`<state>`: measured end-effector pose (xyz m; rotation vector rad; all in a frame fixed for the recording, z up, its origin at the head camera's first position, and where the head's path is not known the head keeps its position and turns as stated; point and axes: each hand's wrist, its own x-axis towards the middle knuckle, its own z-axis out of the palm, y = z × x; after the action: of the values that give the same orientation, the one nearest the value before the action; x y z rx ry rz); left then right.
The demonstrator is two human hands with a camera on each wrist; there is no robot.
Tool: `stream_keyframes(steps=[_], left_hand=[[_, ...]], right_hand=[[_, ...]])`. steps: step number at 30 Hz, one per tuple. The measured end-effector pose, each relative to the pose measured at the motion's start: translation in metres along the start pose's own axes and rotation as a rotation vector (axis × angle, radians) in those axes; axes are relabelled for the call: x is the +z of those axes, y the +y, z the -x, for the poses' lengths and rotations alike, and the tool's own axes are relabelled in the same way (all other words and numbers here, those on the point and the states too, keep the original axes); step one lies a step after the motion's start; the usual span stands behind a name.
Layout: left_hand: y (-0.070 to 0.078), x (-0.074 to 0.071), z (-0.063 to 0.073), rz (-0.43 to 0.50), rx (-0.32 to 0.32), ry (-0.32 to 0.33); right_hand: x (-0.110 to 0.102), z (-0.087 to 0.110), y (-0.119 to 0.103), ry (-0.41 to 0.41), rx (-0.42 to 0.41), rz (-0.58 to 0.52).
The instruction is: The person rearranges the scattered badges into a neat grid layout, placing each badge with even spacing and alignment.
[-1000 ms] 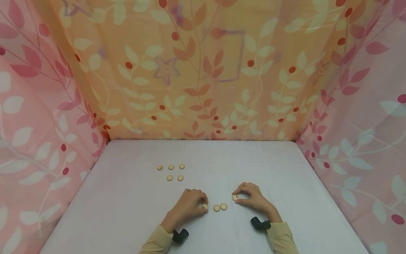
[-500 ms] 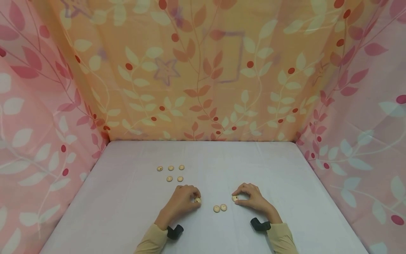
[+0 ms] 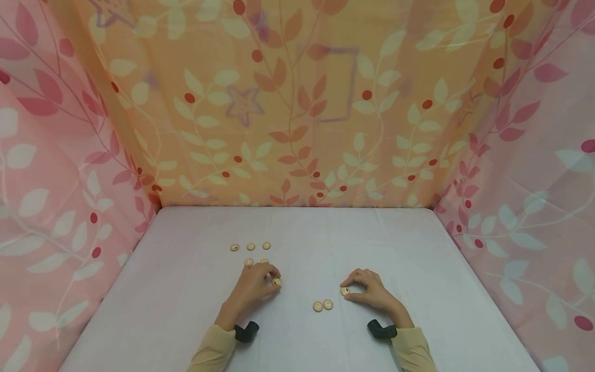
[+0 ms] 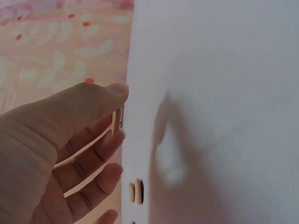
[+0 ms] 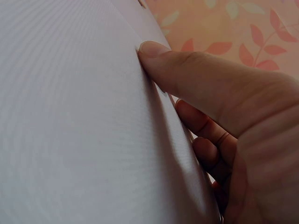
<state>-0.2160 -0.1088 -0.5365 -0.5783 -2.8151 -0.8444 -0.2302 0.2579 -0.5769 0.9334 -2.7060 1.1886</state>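
Observation:
My left hand (image 3: 251,284) pinches a small round wooden disc (image 3: 277,282) between thumb and fingers. In the left wrist view this disc (image 4: 116,122) shows edge-on, held off the white tabletop. The hand is just below a group of similar discs (image 3: 251,247) and partly covers the lower two of them. My right hand (image 3: 374,292) pinches another wooden disc (image 3: 345,291) at the table surface, a dark mark on its face. Between the hands lie two more discs (image 3: 328,305), side by side. The right wrist view shows the thumb (image 5: 187,70) down at the table; its disc is hidden there.
The white table (image 3: 395,237) ends at an orange floral cloth (image 3: 297,103) behind it. Pink floral cloths (image 3: 42,206) hang along both sides. Each wrist carries a black camera mount (image 3: 382,329).
My left hand has carried its disc left and away from the two middle discs, up to the group at the left. My right hand has stayed in place.

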Motion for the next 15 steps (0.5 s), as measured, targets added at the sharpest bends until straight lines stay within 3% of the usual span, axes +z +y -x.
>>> stream_keyframes(steps=[15], left_hand=[[-0.024, -0.015, -0.002, -0.002, -0.07, 0.139]], right_hand=[[-0.001, 0.0, -0.001, 0.0, -0.001, 0.002]])
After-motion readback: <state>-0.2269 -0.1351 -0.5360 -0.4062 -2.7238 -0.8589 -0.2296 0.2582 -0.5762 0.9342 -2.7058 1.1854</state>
